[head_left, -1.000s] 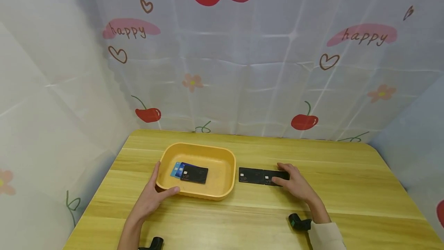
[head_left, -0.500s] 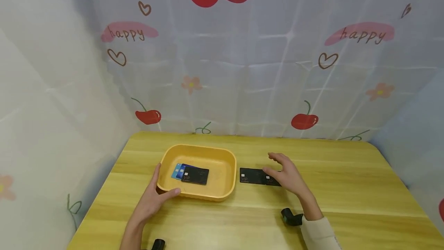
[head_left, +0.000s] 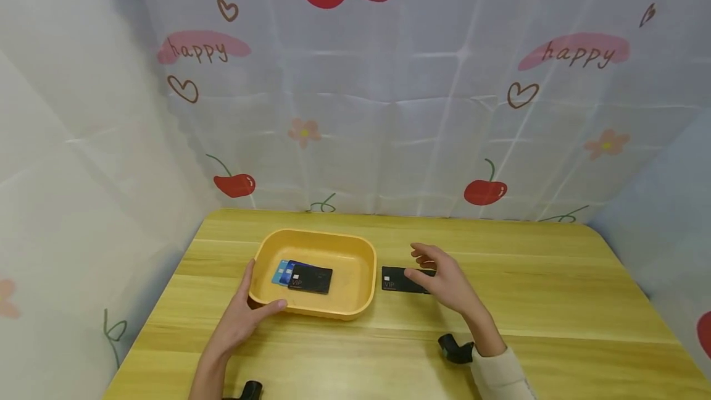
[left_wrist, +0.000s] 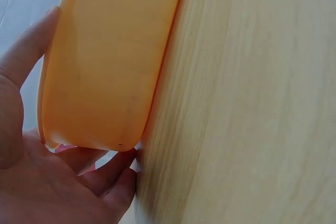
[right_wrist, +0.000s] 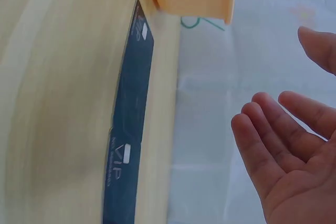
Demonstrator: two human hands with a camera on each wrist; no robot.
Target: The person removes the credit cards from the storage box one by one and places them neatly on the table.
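Around the left end of a yellow plastic basin (head_left: 352,279), my left hand (head_left: 239,323) grips the rim, thumb on the near side and fingers on the far left. Inside the basin, a black VIP card (head_left: 312,279) overlaps a dark blue card (head_left: 289,272) and a light blue card (head_left: 279,271). To its right a black VIP card (head_left: 393,283) lies on the table; in the right wrist view a second black card (right_wrist: 121,182) lies end to end with it. My right hand (head_left: 447,283) hovers over them, fingers apart from the cards and holding nothing.
The wooden table (head_left: 555,301) extends to the right of the cards. A white curtain (head_left: 389,141) with cherries and hearts hangs behind its far edge. Black wrist mounts (head_left: 455,349) sit beside both wrists.
My right hand has risen off the right-hand black card and moved left over the pair. My left hand keeps its hold on the basin, and the cards lie as before.
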